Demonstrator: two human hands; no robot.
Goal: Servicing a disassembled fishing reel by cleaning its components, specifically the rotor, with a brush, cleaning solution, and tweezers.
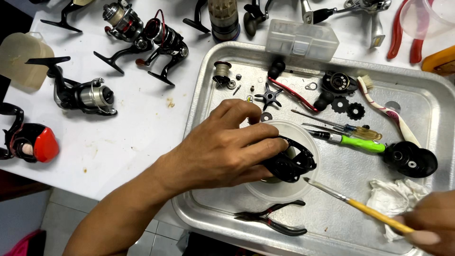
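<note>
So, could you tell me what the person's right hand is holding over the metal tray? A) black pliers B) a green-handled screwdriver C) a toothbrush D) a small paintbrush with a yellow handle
D: the right hand grips a thin yellow-handled paintbrush, its tip pointing at the black reel body that the left hand holds over a clear round dish on the metal tray.

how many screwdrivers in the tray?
2, side by side right of the left hand: yellow-handled screwdriver above, green-handled screwdriver below. Others may be hidden under the hand.
</note>
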